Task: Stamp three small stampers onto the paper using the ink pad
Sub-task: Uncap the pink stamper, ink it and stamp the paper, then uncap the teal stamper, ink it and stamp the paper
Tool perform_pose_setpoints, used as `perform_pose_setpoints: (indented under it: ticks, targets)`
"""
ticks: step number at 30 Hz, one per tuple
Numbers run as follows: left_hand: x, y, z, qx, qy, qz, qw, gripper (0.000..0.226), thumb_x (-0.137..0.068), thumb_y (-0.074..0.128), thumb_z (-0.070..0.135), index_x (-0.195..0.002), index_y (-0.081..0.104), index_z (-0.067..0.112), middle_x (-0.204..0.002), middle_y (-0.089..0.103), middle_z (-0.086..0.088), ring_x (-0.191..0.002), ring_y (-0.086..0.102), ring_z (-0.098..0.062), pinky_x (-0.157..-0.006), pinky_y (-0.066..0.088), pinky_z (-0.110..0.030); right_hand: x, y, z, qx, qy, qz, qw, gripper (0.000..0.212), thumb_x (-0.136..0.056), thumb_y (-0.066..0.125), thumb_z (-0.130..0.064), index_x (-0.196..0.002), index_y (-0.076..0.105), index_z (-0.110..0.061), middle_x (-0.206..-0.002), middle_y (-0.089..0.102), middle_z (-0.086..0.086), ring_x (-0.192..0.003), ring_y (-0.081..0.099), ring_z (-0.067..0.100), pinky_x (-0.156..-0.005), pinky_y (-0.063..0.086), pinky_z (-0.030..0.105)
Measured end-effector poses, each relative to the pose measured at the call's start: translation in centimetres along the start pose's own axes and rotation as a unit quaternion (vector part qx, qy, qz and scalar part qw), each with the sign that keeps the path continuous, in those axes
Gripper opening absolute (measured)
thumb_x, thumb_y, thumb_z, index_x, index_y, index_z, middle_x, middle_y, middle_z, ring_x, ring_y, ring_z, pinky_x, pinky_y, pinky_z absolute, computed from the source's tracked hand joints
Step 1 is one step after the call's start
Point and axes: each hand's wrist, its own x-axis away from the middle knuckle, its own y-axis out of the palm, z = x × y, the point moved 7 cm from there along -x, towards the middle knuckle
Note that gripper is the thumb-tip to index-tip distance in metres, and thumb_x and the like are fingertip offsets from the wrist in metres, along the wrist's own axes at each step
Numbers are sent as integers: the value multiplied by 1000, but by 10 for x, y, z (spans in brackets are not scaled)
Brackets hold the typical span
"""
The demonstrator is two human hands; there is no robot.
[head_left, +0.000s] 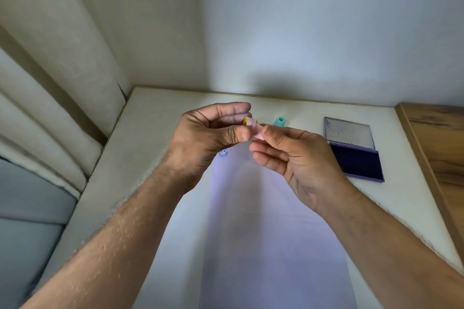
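Note:
A small pink stamper (256,130) with a yellow sticker on its end is held in the air between both hands. My left hand (213,135) pinches the sticker end, and my right hand (288,155) grips the other end. Below them lies the white paper (251,221), with one blue smiley print (223,152) near its far left corner. A teal stamper (279,121) stands on the table behind my hands. The purple ink pad (354,158) lies open to the right, lid raised, dark pad showing.
The white table (155,118) sits in a corner, against a wall at the back and a padded panel (50,108) on the left. A wooden board (439,145) borders the table's right side.

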Motion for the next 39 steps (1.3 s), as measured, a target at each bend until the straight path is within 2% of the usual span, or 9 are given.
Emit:
perform_pose_setpoints:
  ticks: [6,10,13,15,19,23,27,32,39]
  targets:
    - [-5,12,9,-67,54,2,996,47,-65,85,3,-107,74,23,-102,78,-1,-104,71,-13,-86,56,-25,-2,-4,1,-80,33,-7,996,13,-80,69,-13,-81,81,-9,-91,78,4,-79,74,11,-65,58,21]
    - [-6,17,5,-73,65,24,995,67,-64,87,21,-127,64,21,-119,70,9,-115,64,-7,-90,52,-18,-5,-18,0,-104,29,36,994,13,-80,73,-14,-86,80,-6,-94,78,5,-84,75,12,-66,58,21]
    - [-5,14,1,-107,63,53,991,55,-74,83,20,-127,65,17,-108,74,15,-115,64,-2,-96,50,-21,-9,-39,-6,-107,9,106,989,15,-85,70,-6,-98,72,1,-89,78,11,-78,75,17,-64,59,24]
    - [-4,12,-2,-135,45,73,987,46,-79,80,19,-124,67,19,-111,74,13,-110,64,2,-97,48,-20,-11,-54,-14,-87,-23,157,984,13,-82,72,-1,-95,68,-1,-84,76,14,-75,75,20,-64,60,28]
    - [-1,6,-9,-201,-4,106,974,40,-80,79,33,-119,70,30,-116,71,19,-100,64,13,-95,48,-20,-8,-78,-39,97,-117,262,953,17,-76,81,-9,-90,71,-7,-83,75,15,-71,75,24,-69,62,34]
    - [1,7,-12,-226,-24,115,967,38,-81,78,34,-118,70,32,-113,71,22,-98,63,16,-98,51,-27,-8,-77,-57,358,-217,309,854,13,-76,77,-19,-88,74,-23,-77,74,-6,-64,71,15,-66,62,34]
    - [2,8,-13,-248,-23,116,962,37,-82,76,35,-118,70,33,-111,71,23,-98,63,16,-97,51,-27,-27,-71,-55,520,-211,298,772,18,-83,69,-15,-100,73,-20,-88,75,0,-81,69,19,-77,55,27]
    - [-1,5,-12,-247,-20,123,961,35,-82,74,35,-117,71,33,-109,72,22,-101,65,9,-96,52,-31,-42,-71,-49,574,-179,283,747,20,-86,66,-15,-105,71,-16,-97,72,8,-90,67,27,-77,58,37]
    - [-1,6,-17,-239,-28,121,963,32,-82,75,33,-114,72,30,-101,75,21,-99,68,5,-97,52,-30,-35,-67,-53,588,-201,295,726,27,-83,71,-17,-110,68,-22,-105,70,4,-90,64,23,-79,54,31]
